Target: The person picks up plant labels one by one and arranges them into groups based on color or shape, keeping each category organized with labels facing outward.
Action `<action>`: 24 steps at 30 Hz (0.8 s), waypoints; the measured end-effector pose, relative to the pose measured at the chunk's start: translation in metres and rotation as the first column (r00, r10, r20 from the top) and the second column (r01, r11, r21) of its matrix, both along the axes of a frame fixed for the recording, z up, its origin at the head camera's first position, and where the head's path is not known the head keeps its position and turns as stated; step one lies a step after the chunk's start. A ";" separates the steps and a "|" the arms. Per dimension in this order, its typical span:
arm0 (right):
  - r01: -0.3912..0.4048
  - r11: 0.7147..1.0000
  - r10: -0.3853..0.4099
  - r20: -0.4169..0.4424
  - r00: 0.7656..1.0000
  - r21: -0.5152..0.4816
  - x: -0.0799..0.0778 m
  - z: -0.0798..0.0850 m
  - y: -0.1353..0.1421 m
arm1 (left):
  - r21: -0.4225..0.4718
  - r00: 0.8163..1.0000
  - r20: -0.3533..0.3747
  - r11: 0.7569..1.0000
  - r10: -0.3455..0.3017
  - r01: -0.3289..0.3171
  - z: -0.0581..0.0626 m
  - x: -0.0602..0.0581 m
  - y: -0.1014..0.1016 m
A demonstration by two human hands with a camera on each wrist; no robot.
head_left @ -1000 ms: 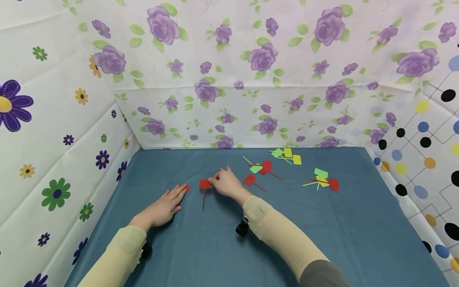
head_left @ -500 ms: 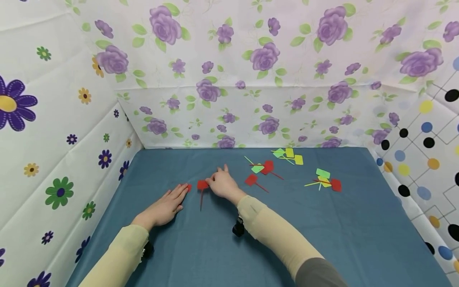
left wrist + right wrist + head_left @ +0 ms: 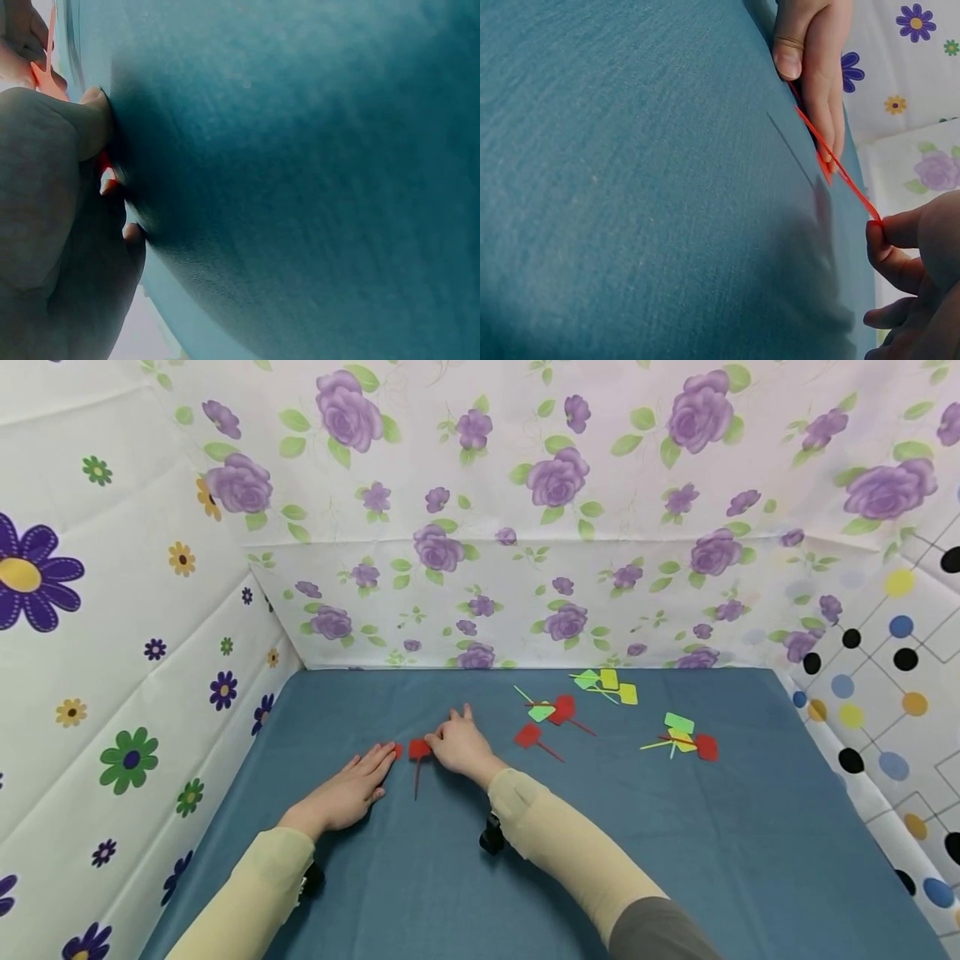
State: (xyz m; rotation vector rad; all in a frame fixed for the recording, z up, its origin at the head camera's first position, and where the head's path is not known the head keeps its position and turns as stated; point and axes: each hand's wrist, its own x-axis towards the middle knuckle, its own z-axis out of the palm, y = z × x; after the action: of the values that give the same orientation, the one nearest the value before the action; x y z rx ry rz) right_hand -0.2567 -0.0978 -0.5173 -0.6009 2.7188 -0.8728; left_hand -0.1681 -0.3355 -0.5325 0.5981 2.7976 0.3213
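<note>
In the head view my left hand (image 3: 343, 792) lies with its fingers straight on a red plant label (image 3: 399, 750). Most of that label is hidden beneath the hand. Just to the right, my right hand (image 3: 462, 747) pinches the edge of another red plant label (image 3: 418, 750) between thumb and finger, its thin stem pointing toward me. The right wrist view shows this pinched label (image 3: 846, 174) edge-on, lifted above the cloth, its shadow below. Dark and partly cropped, the left hand (image 3: 45, 202) fills the left side of the left wrist view.
To the right lies a single red label (image 3: 528, 736). Behind it, a red and green cluster has a red label (image 3: 564, 710); yellow and green labels (image 3: 628, 694) lie near the back edge. A mixed pile includes a red label (image 3: 707, 747). Blue cloth (image 3: 675, 860) covers the table; printed cloth walls enclose it.
My right hand has moved slightly left with the pinched red label, bringing it nearer the left hand. The left hand stays on its label.
</note>
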 end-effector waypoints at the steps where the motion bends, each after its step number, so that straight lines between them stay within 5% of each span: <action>1: -0.005 1.000 0.005 -0.008 1.000 0.003 0.000 0.000 0.000 | -0.002 1.000 -0.001 1.000 0.001 -0.001 0.000 0.000 0.000; 6: -0.032 0.999 0.033 -0.058 0.998 0.019 -0.001 0.000 -0.001 | -0.004 1.000 0.005 1.000 0.007 -0.007 0.000 0.000 0.001; 24: 0.041 0.999 -0.040 -0.019 0.999 0.016 0.004 -0.006 -0.009 | 0.025 1.000 0.003 1.000 0.011 -0.011 0.002 0.000 0.001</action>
State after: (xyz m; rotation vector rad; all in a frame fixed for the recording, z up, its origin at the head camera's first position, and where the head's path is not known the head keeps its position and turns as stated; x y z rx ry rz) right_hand -0.2527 -0.1070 -0.5229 -0.5555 2.7615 -0.8580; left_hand -0.1678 -0.3346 -0.5304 0.5879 2.7989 0.3592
